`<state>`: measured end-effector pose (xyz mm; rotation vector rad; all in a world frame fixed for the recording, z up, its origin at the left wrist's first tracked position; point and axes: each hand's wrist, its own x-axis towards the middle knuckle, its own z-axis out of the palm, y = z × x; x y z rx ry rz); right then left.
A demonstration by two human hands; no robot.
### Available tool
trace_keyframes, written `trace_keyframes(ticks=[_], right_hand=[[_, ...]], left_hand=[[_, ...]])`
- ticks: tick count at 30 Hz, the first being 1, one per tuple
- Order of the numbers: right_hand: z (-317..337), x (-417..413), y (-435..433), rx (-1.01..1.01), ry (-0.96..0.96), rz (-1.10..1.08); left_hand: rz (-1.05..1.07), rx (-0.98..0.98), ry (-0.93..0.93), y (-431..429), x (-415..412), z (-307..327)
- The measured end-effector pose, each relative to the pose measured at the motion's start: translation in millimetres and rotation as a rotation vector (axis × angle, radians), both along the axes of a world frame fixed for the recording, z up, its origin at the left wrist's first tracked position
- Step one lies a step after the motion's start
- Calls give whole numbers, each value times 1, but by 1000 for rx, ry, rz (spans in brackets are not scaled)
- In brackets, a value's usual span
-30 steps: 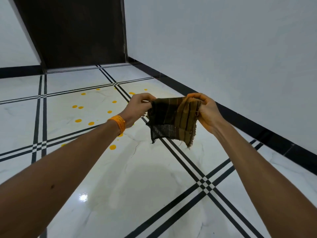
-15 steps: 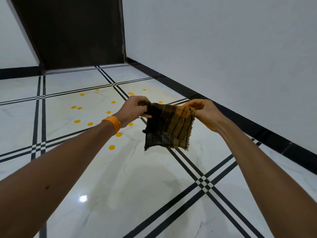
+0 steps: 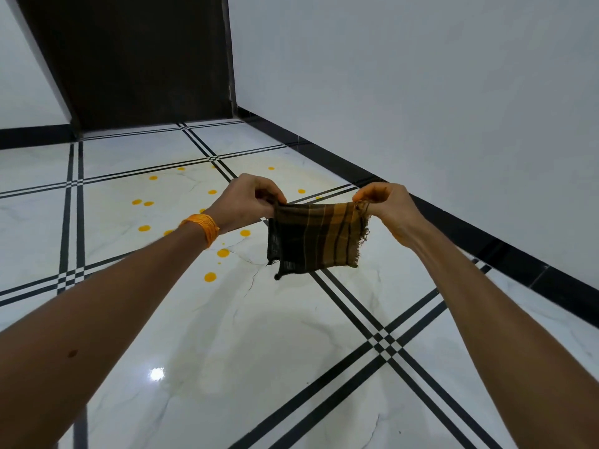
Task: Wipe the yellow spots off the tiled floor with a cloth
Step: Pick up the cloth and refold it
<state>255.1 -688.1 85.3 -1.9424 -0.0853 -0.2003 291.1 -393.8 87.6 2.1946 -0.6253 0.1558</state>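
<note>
A small dark brown and mustard checked cloth [image 3: 316, 238] hangs flat in the air above the floor, stretched between both hands. My left hand [image 3: 248, 200], with an orange band on its wrist, pinches the cloth's upper left corner. My right hand [image 3: 384, 202] pinches the upper right corner. Several yellow spots [image 3: 210, 277] dot the glossy white tiled floor [image 3: 227, 351] beyond and to the left of the cloth; some lie behind my left hand and forearm.
Black double lines cross the floor in a grid [image 3: 382, 341]. A white wall with a black skirting [image 3: 486, 241] runs along the right. A dark doorway or panel [image 3: 146, 59] stands at the far end.
The cloth, folded and bunched between the hands a second ago, is now pulled out flat and wider. Both hands have moved apart and slightly lower.
</note>
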Motion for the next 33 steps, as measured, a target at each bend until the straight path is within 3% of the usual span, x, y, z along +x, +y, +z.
trace_keyframes(ticks=[5,10,13,18,22,27,33], right_hand=[[-4,0,0,16,-36,-28],[-4,4,4,14,-69,7],[-2,6,4,70,-27,19],[-1,6,2,125,-36,36],[0,3,-1,22,-30,80],[3,3,1,-126,-44,16],[1,6,4,-87,-97,-65]], left_hand=[[97,-24,-134,0,0,-4],[72,-345,177,-6,-2,-3],[77,-412,279,-10,-4,-3],[-32,-389,340,-2,-2,1],[-53,-331,393,1,-2,-2],[28,-413,436,-5,1,-4],[23,-367,261,-12,-2,0]])
